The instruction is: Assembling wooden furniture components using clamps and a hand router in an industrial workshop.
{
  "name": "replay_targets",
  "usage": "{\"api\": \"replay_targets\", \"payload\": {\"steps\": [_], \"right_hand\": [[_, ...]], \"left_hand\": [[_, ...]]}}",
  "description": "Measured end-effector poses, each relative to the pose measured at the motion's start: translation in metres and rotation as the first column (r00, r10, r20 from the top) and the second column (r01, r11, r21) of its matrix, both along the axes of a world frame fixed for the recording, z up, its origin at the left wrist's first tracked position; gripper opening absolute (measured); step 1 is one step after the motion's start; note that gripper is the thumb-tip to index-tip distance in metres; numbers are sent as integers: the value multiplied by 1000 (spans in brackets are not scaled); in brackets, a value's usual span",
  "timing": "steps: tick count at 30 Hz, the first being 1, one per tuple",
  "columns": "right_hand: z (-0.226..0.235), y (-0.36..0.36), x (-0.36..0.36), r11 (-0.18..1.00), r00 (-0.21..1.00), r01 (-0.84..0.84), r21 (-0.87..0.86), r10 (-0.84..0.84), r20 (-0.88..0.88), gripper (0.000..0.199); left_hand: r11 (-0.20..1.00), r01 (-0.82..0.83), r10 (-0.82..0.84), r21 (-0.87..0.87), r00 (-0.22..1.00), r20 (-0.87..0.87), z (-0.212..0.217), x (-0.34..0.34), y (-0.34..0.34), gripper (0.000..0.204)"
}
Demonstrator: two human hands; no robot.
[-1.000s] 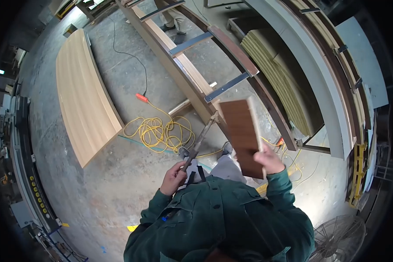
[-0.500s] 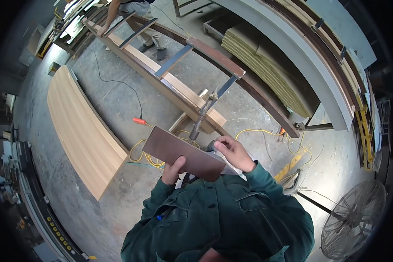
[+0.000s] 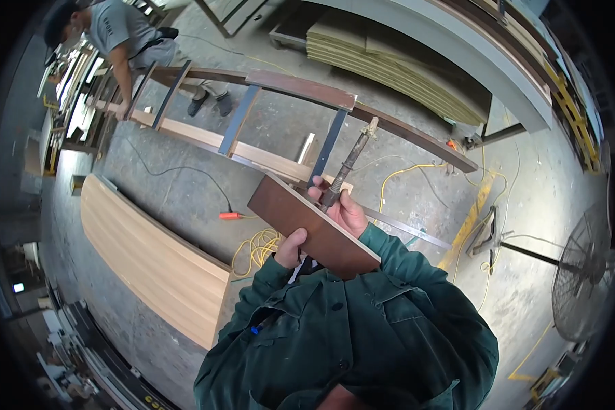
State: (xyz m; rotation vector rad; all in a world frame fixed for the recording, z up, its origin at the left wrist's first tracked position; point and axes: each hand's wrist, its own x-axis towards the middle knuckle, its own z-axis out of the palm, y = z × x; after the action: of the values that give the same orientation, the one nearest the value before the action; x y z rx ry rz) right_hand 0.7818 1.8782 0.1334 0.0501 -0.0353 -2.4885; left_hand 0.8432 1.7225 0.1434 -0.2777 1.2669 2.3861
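Observation:
My left hand (image 3: 290, 251) grips a flat brown board (image 3: 328, 242) with a pale edge, its thumb on the upper face. The board is tilted in front of my chest. Just beyond it, my right hand (image 3: 350, 216) is closed around the lower part of a threaded clamp screw (image 3: 352, 158), thumb on one side and fingertips on the other. Crusty residue coats the screw's far tip. The board's far edge hides the screw's lower end. Behind the clamp stands a long frame with dark crosspieces (image 3: 236, 121) and a reddish-brown board (image 3: 301, 87) along its far side.
At the far left, another person (image 3: 131, 41) bends with a hand on the frame. A curved pale wood panel (image 3: 157, 253) lies at left beside a coiled yellow cable (image 3: 256, 251) and orange connector (image 3: 230, 216). Stacked yellowish sheets (image 3: 396, 68) stand far right; a fan (image 3: 581, 280) is at right.
My right hand has moved from beside the clamp onto its screw. The brown board has tilted, showing its pale edge. My view has shifted, bringing more of the other person into sight.

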Motion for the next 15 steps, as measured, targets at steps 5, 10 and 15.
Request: {"api": "replay_targets", "payload": {"steps": [5,10,15], "right_hand": [[12,-15,0,990,991,135,40,-135,2,44],[-11,10,19,840,860,509,188,-503,-85,45],[25,44,80,378,652,643,666,-726,-218,24]], "left_hand": [[952,90,-98,294,995,14,-28,-14,-6,70],[872,386,-364,303,923,-129,4,-36,-30,63],[885,446,-420,133,889,-184,33,-93,-67,50]]}}
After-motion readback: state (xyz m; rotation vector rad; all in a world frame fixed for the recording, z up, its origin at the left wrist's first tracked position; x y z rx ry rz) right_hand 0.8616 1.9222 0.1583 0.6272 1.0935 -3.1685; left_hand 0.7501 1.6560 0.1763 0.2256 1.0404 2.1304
